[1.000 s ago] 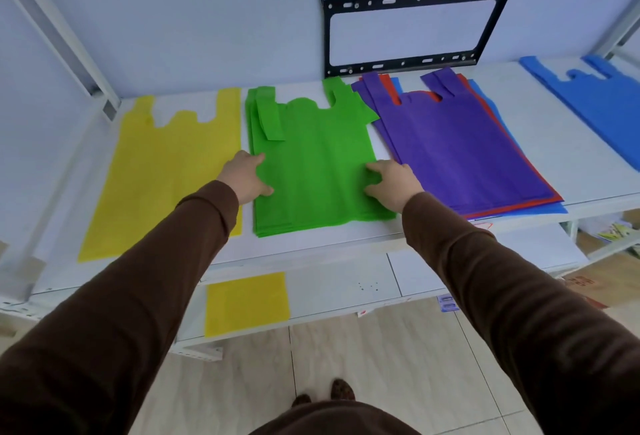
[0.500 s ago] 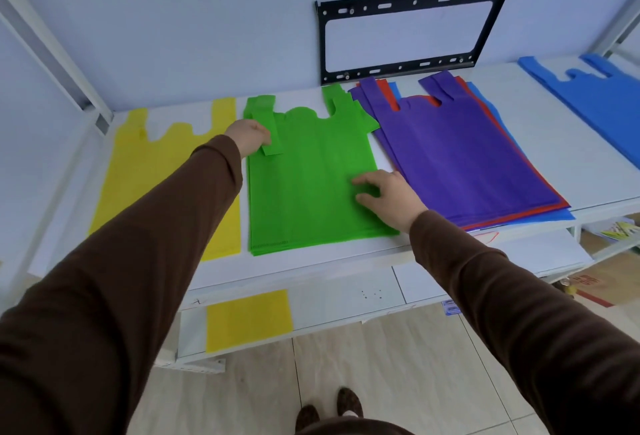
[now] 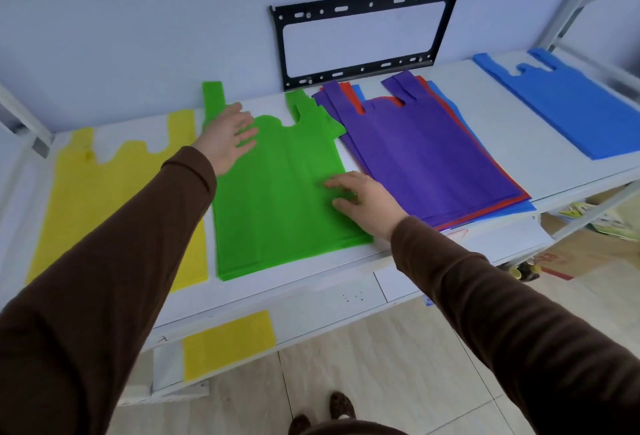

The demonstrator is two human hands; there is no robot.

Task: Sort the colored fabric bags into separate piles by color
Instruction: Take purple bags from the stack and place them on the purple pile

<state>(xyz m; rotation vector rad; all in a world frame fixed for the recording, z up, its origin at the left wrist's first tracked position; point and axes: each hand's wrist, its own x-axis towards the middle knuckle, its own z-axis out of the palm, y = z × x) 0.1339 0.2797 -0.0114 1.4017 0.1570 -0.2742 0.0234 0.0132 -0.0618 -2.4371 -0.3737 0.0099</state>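
A green bag pile [image 3: 277, 206] lies flat in the middle of the white shelf [image 3: 526, 143]. My left hand [image 3: 227, 138] lies with straight fingers on its upper left corner, below the now upright left handle. My right hand [image 3: 363, 200] presses flat on the pile's right edge. A yellow bag [image 3: 104, 199] lies to the left. A mixed stack [image 3: 426, 154] with a purple bag on top and red and blue edges showing sits to the right. A blue bag pile [image 3: 575, 105] lies at the far right.
A black metal wall bracket [image 3: 363, 32] stands at the back of the shelf. A yellow piece [image 3: 228, 344] lies on the lower shelf. Shelf uprights [image 3: 20, 112] rise at both ends. Cardboard and papers [image 3: 588, 247] lie on the floor at the right.
My left hand moved from the pile's lower left edge up to its top left corner and unfolded the folded-down green handle, which now lies straight. My right hand stayed on the right edge.
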